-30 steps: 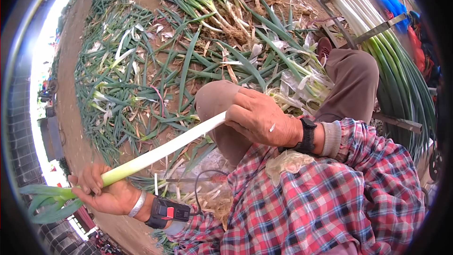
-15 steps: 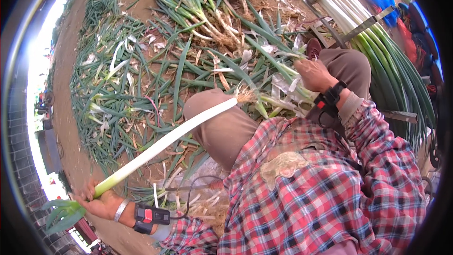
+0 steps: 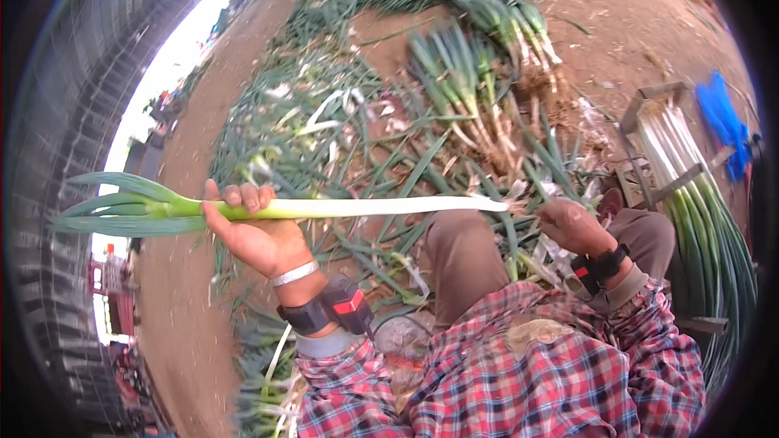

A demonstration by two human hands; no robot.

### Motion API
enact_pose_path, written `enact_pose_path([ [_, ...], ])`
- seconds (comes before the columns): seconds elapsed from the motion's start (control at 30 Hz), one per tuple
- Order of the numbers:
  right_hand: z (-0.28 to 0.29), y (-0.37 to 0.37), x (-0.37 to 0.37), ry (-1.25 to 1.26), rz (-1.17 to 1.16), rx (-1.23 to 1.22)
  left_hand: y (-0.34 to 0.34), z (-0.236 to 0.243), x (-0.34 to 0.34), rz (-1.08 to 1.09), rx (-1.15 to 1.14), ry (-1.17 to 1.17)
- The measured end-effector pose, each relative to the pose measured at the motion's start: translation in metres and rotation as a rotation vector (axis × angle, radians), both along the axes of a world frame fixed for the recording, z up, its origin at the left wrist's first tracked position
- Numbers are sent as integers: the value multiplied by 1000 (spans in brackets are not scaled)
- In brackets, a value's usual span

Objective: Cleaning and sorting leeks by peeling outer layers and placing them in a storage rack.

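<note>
A long leek with green leaves, a white stem and a root end lies horizontally in the air. My left hand grips it where the green meets the white, fingers wrapped round it. Just right of the root end, my right hand has curled fingers; what is in them, if anything, is hidden. It is over the trimmed leaves and pale peelings between my knees, near my right knee. Both wrists carry black strapped devices, and dark trousers and a plaid shirt show below.
Leek leaves and scraps spread over the dirt ground. Untrimmed bunches with dirty roots lie ahead. A bundle of cleaned leeks rests in a metal rack at the right, beside blue plastic. A dark wall curves along the left.
The view has tilted up. The leek has swung from diagonal to horizontal as my left hand rose. My right hand left the stem and now hovers off the root end.
</note>
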State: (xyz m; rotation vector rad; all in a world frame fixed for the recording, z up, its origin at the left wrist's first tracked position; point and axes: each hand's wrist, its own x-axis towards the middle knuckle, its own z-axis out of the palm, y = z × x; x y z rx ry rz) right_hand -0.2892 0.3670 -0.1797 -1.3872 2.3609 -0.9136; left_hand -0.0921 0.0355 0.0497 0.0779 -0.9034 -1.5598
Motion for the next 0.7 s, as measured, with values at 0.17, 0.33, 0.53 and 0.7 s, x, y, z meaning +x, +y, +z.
enact_pose_path([
  [0.17,131,10,-34,275,-188,-647,38,27,-84,-24,-192,-119],
  [0.33,248,77,-40,685,-183,-865,169,40,-208,23,-662,-438],
  [0.53,286,196,-56,1359,-445,-368,314,-3,-299,-215,-1392,-542],
  [0.7,229,240,-79,1044,-530,166,373,-37,-330,-297,-1701,-241],
])
